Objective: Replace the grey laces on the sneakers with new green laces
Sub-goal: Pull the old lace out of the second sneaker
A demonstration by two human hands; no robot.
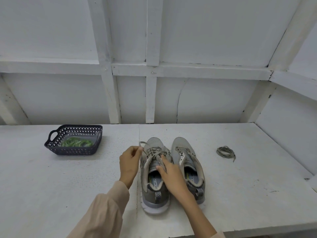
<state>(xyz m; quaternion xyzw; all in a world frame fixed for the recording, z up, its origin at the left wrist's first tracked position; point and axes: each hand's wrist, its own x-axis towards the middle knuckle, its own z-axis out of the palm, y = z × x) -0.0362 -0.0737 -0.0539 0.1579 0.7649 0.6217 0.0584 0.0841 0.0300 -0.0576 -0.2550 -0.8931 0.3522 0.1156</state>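
Near the front edge of the white counter [223,177] stand two grey sneakers, side by side and touching, toes toward the back wall. On the left sneaker [155,176] the grey lace [155,152] is partly loosened; the right sneaker [187,167] has none. The left hand [129,163] pinches one lace end just beside the eyelets, thumb and fingers pressed together. The right hand [169,172] lies flat on the tongue of the left sneaker, fingers spread. A removed grey lace [225,152] lies coiled to the right, well apart from the sneakers, with bare counter around it. Toward the back left edge sits a dark basket [73,149] holding the green laces [76,142], seemingly in a clear bag.
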